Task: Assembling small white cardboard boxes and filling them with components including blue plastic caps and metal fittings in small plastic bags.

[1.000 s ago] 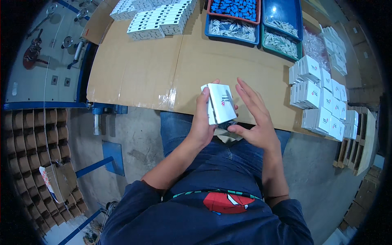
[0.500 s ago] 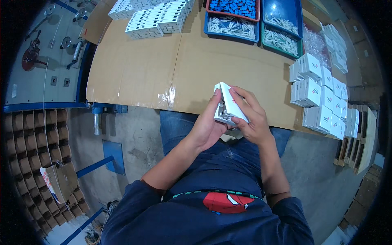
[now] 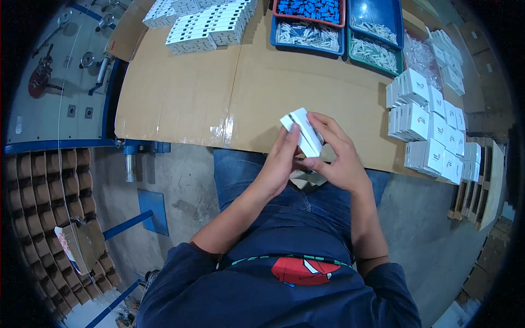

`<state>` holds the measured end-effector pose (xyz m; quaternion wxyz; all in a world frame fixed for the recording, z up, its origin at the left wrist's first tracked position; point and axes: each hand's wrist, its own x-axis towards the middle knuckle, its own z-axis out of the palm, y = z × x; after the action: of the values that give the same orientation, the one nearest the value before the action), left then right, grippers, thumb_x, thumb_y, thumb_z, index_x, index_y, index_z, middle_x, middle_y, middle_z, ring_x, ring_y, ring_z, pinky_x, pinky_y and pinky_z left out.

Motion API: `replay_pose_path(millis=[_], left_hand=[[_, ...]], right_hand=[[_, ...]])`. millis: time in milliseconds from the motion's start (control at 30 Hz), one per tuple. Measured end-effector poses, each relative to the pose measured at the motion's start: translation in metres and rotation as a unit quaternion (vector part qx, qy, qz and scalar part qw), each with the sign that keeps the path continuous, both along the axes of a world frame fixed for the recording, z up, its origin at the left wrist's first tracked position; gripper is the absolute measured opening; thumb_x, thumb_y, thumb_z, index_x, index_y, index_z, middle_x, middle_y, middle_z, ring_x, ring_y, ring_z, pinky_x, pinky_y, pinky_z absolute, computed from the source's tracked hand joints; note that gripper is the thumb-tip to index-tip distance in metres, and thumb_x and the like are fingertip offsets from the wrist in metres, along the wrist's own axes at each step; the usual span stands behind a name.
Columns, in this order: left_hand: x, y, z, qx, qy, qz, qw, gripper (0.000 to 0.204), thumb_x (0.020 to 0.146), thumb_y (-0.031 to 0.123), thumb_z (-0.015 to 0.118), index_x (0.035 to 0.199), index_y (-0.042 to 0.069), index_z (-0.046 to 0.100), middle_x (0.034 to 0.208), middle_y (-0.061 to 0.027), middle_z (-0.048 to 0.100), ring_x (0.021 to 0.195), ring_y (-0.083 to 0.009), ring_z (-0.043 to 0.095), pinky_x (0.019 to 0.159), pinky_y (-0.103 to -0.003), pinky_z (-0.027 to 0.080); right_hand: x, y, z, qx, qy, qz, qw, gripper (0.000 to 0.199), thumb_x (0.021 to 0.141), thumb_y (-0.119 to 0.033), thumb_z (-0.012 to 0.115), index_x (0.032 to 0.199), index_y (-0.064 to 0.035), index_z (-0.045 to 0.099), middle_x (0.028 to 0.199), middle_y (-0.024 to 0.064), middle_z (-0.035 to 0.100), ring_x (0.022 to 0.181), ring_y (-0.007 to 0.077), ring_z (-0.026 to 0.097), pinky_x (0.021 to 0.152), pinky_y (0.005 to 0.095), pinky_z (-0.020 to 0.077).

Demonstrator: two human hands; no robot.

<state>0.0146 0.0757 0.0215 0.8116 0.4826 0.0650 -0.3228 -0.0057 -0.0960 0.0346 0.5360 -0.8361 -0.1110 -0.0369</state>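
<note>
A small white plastic case (image 3: 307, 135) is held tilted between both hands, just above the near edge of the table. Its two halves sit close together, with a narrow dark gap at the upper left end, and a small red mark shows on the right face. My left hand (image 3: 276, 165) is closed on the left half, thumb along its side. My right hand (image 3: 343, 158) grips the other half, fingers at the upper edge and thumb near the lower end. The inside of the case is hidden.
Finished-looking white cases (image 3: 436, 131) stand stacked at the table's right edge. White slotted housings (image 3: 205, 35) are piled at the back left. A red tray (image 3: 343, 24) of blue parts, blue trays (image 3: 272, 41) and a green tray (image 3: 377, 69) of white pieces stand behind.
The case has turned in my hands and its halves have come nearer together. Metal parts that showed inside it are now out of sight. My left thumb has shifted lower along the case.
</note>
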Motion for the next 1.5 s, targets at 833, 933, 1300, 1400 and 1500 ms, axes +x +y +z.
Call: replay_pose_path(millis=[833,933,1300,1400,1500], left_hand=[[-0.01,-0.013,0.014,-0.111,0.082,0.046,0.989,0.061,0.108,0.06,0.03,0.14,0.012,0.049,0.124,-0.008,0.062,0.113,-0.0195,0.063,0.098,-0.039,0.051],[-0.011,-0.013,0.011,-0.109,0.057,0.047,0.991,0.061,0.109,0.058,0.03,0.143,0.011,0.047,0.126,-0.0082,0.061,0.115,-0.0189,0.062,0.099,-0.039,0.05],[0.011,0.014,-0.019,0.156,-0.48,0.059,0.861,0.126,0.077,0.04,0.089,0.162,0.001,0.005,0.145,-0.0226,0.044,0.133,-0.0316,0.051,0.11,-0.043,0.044],[0.011,0.02,-0.026,0.163,-0.493,0.045,0.853,0.123,0.068,0.037,0.094,0.158,-0.002,0.021,0.145,-0.0207,0.045,0.132,-0.0319,0.053,0.111,-0.043,0.045],[0.009,0.024,-0.028,0.134,-0.471,0.038,0.871,0.111,0.066,0.034,0.095,0.152,-0.002,0.034,0.143,-0.0166,0.046,0.134,-0.031,0.051,0.113,-0.043,0.043]], right_hand=[[0.005,0.008,-0.018,-0.018,-0.165,0.02,0.986,0.078,0.093,-0.051,0.065,0.147,0.0037,0.049,0.138,0.0258,0.049,0.125,0.041,0.054,0.106,0.0455,0.0457],[0.003,0.008,-0.019,0.004,-0.147,0.022,0.989,0.077,0.094,-0.05,0.064,0.147,0.004,0.048,0.144,0.0265,0.047,0.131,0.0409,0.052,0.11,0.0455,0.043],[-0.004,0.018,0.0,0.229,0.043,0.024,0.972,0.102,0.081,-0.057,0.079,0.158,-0.0053,0.035,0.159,0.017,0.039,0.145,0.0336,0.043,0.117,0.0493,0.0366],[-0.005,0.013,-0.001,0.211,0.07,0.041,0.974,0.107,0.077,-0.059,0.081,0.158,-0.007,0.035,0.157,0.015,0.041,0.143,0.0324,0.044,0.115,0.0495,0.0385],[-0.005,0.014,0.002,0.166,0.066,0.055,0.982,0.105,0.079,-0.063,0.077,0.157,-0.0051,0.036,0.156,0.0165,0.043,0.142,0.0328,0.046,0.113,0.048,0.0413]])
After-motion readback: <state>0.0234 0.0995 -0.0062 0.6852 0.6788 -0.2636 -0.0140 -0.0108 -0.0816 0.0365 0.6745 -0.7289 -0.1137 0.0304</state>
